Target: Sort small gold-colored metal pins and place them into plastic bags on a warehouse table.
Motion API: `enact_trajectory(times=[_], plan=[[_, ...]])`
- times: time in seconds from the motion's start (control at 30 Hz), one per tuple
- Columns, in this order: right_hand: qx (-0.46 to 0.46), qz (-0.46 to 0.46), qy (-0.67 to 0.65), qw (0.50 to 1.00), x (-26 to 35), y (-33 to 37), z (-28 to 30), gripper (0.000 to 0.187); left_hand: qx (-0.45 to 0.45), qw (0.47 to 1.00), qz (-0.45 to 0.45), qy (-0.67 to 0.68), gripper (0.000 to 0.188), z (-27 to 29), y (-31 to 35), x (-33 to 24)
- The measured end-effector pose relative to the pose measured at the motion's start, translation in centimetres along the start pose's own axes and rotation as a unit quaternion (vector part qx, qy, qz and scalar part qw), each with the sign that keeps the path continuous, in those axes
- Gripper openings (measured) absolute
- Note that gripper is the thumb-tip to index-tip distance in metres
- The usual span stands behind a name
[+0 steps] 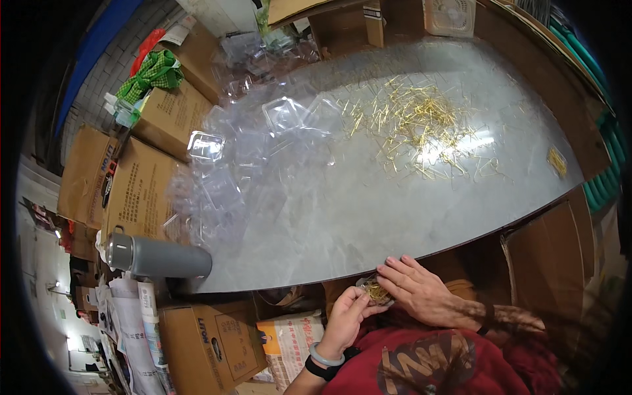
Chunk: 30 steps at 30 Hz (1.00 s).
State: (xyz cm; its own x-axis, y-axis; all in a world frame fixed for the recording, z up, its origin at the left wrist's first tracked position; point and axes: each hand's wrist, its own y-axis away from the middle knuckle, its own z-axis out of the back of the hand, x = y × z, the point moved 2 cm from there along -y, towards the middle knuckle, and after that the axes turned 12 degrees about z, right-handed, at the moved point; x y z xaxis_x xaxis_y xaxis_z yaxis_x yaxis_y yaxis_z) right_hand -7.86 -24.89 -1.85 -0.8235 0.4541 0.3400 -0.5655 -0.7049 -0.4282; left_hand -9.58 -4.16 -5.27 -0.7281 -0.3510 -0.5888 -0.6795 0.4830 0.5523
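Note:
Close to my body, just off the table's front edge, my left hand (349, 314) is closed around a small clear plastic box (375, 291) with gold-coloured bent wire pieces in it. Over the right side of this box lies my right hand (421, 293), its fingers stretched out and touching it; part of the box is hidden under them. On the grey table (316, 230), a loose pile of gold wire pieces (421, 122) spreads across the far middle. Many empty clear plastic boxes (220, 178) are heaped at the left.
A grey bottle (168, 257) lies on its side at the table's front left corner. Cardboard boxes (148, 187) line the left side. Near the right edge rests a small clump of gold pieces (557, 162). A pale fan-like box (449, 16) stands at the back.

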Motion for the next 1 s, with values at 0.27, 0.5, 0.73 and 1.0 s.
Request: enact_trajectory(times=[0.27,0.5,0.73,1.0], plan=[[-0.076,0.046,-0.146,0.985,0.4,1.2,0.0,0.054,-0.035,0.994,-0.009,-0.1,0.014,-1.3,2.7,-0.2],[-0.159,-0.007,-0.062,0.985,-3.0,-3.6,2.6,0.04,-0.044,0.971,-0.137,-0.193,0.015,-3.2,-2.3,-6.7],[-0.155,-0.025,-0.084,0.984,-5.6,-3.6,3.1,0.052,-0.308,0.642,-0.316,-0.627,0.028,-5.6,-3.1,-9.4],[-0.146,-0.113,-0.027,0.982,-4.8,-0.3,3.2,0.067,-0.185,0.583,-0.381,-0.694,0.058,-5.5,-5.4,-6.4]])
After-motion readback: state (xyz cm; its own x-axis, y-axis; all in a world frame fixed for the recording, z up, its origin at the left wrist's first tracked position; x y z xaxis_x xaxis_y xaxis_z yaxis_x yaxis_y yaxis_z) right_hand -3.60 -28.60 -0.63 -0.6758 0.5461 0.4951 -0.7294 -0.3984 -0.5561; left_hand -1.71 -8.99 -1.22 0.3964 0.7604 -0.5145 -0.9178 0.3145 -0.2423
